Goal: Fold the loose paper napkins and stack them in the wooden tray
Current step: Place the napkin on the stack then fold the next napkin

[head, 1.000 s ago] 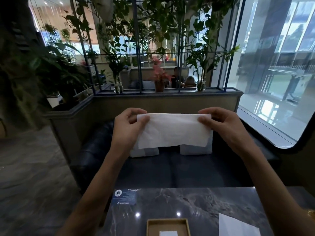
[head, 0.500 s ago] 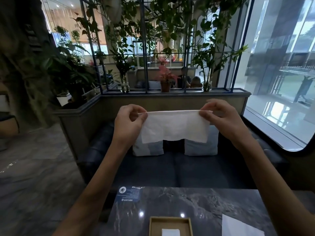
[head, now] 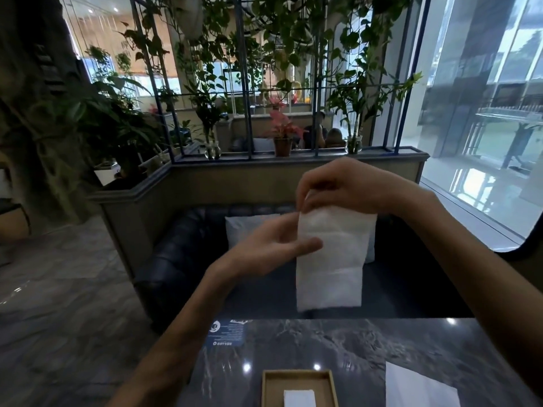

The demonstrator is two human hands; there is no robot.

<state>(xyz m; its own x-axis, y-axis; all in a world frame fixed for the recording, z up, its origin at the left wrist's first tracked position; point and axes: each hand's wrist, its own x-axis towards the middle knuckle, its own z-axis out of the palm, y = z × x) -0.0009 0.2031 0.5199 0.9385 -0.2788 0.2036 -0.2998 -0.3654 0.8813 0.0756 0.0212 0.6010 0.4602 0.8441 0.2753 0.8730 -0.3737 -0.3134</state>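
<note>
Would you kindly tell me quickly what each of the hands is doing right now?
Left hand: pinching the napkin at its left edge, thumb in front.
Right hand: pinching the napkin's top edge.

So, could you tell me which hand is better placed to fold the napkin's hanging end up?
Probably the left hand: it holds the napkin midway down, nearer the hanging end, while the right hand pinches the top edge.

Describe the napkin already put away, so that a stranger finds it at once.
On the dark marble table, at its near edge, stands a wooden tray. The small folded napkin lies inside it; unlike the flat sheet to its right and the held napkin, wooden walls enclose it.
</note>
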